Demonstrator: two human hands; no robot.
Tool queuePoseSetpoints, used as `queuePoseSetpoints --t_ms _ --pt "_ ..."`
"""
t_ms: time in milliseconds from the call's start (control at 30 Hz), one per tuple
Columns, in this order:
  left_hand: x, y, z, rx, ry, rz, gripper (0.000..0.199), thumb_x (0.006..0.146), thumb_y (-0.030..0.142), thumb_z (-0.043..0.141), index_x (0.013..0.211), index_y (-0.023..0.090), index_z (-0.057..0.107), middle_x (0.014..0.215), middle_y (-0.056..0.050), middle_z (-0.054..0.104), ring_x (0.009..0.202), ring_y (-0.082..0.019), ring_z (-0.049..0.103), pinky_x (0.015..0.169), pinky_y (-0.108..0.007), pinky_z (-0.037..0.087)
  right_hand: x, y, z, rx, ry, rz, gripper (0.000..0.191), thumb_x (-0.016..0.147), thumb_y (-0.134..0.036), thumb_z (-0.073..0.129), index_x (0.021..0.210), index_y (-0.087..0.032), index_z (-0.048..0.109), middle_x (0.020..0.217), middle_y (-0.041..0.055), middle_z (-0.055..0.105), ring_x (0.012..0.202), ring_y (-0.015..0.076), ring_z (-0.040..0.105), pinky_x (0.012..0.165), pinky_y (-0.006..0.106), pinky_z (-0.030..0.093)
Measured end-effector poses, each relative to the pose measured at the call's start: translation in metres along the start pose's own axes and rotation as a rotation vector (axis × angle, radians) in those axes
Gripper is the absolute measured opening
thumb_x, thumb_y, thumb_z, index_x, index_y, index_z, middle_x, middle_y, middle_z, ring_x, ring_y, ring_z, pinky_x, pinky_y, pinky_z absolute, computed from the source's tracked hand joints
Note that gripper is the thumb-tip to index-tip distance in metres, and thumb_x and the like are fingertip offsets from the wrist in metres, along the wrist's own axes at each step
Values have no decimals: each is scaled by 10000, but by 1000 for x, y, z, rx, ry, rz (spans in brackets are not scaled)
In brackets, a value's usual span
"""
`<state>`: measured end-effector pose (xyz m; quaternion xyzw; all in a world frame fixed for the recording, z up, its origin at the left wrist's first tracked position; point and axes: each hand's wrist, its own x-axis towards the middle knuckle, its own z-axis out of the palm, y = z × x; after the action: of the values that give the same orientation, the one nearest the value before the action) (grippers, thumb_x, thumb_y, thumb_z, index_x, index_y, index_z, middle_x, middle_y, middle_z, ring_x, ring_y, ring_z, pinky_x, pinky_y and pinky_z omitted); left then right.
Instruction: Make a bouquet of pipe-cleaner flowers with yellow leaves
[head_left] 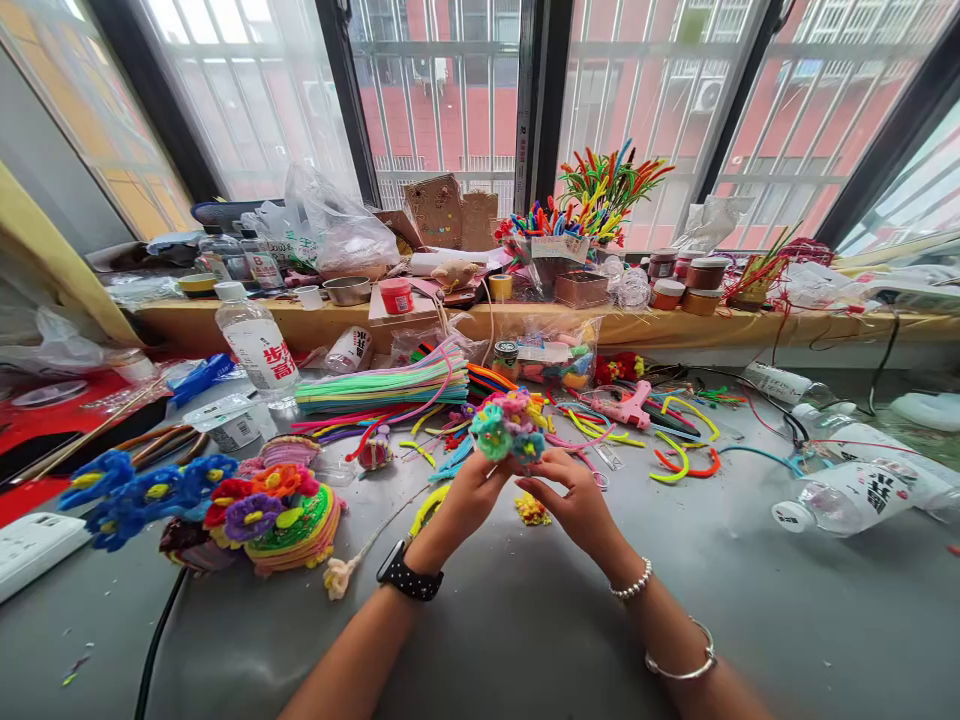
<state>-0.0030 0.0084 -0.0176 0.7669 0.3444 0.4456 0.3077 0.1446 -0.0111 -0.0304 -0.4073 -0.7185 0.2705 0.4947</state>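
Holding a multicoloured fuzzy flower cluster (510,428) above the grey tabletop (525,645), the left hand (474,492) is closed on its base, its far fingers hidden. The right hand (574,500) meets the underside with its fingertips, thumb parted from forefinger; how firmly it grips cannot be told. Bearings are taken from the cluster. At six o'clock, between the hands, lies a small yellow tuft (532,510). At three o'clock, a pink glue gun (630,405); farther out, toward four, a capped bottle (847,497) on its side. At one o'clock, a clear bag (566,350) of coloured pieces. Between nine and ten, a pastel bundle of fuzzy stems (382,385), with an upright bottle (255,340) beyond. Between eight and nine, blue flowers (154,495); between seven and eight, a pale flower (340,577) on a stem. Toward twelve, a wooden ledge (457,326) below barred windows (435,110).
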Motion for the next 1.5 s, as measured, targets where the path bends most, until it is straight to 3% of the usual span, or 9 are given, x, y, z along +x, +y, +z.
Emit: queuePoseSetpoints --t_ms 267,400,533,667,800,1000,1133,1300,1500 --pt "-1 -2 2 35 6 -144 210 746 338 529 791 186 666 780 -22 664 770 -170 577 711 -261 434 1 1 3 73 26 267 190 674 -336 634 596 -165 605 605 6 585 602 142 528 569 245 400" --pt "-1 0 4 16 6 -174 219 729 352 544 753 172 666 769 -25 667 734 -163 582 683 -251 438 0 3 5 118 46 307 244 644 -370 648 551 -162 560 560 -9 563 552 125 509 526 229 389" --pt "3 2 -6 52 -48 -238 231 695 355 577 769 148 648 791 -46 666 760 -177 585 686 -261 447 -1 3 6 172 48 323 252 635 -388 647 556 -159 578 526 -12 566 519 127 517 494 230 391" --pt "6 0 -33 238 -8 -198 273 748 389 507 870 172 620 855 -42 653 765 -158 586 679 -243 438 -1 4 5 220 102 342 271 710 -412 566 666 -160 654 595 31 648 594 169 583 568 271 442" --pt "3 -4 -60 749 92 -256 289 801 368 415 829 177 630 841 -65 655 798 -187 571 670 -258 390 -1 8 6 277 154 317 283 750 -403 526 792 -156 659 699 57 678 720 189 604 671 302 458" --pt "0 0 -72 889 2 -348 342 822 379 354 823 183 634 766 -56 656 687 -166 564 552 -233 321 -2 11 2 135 408 294 266 674 -423 610 650 -160 585 618 21 604 600 151 544 569 263 431" --pt "0 1 -71 872 -29 -337 338 818 391 350 814 188 619 747 -48 646 673 -158 556 545 -227 305 -3 12 1 112 447 286 269 667 -428 618 628 -166 571 600 10 584 598 150 532 580 268 421" --pt "1 -5 -75 899 -227 -388 297 784 415 385 721 184 561 684 -28 616 600 -152 531 499 -231 275 -3 13 3 137 448 260 294 769 -424 497 788 -168 639 790 63 652 774 189 576 722 317 425" --pt "0 -9 -76 887 -473 -522 345 639 530 506 620 187 532 645 -20 602 585 -168 529 458 -226 250 -4 16 3 62 507 336 302 714 -457 554 715 -157 581 653 33 598 633 163 536 604 278 420"
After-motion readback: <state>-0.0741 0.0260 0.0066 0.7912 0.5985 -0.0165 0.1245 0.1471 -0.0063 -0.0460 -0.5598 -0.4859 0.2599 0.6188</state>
